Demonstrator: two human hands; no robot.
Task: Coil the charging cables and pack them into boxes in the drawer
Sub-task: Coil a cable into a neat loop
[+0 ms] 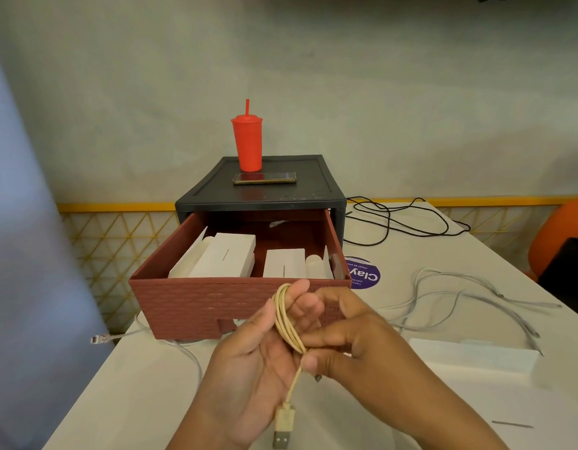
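While winding the last slack | left hand (255,362) curled round beige cable coil (286,319) at 6 o'clock, stopping loops springing | right hand (356,339) pinching tail for tension | USB plug (282,430) dangling below | drawer (216,306) open at 12 o'clock, white boxes (229,258) ready | grey cables (459,297) loose at 3 o'clock

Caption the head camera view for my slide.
Left hand and right hand coil a beige cable before the open drawer of white boxes.

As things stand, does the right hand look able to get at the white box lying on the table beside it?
Probably yes, once free: the right hand pinches the beige cable coiled round the left hand. The white box lies near, nothing between them.
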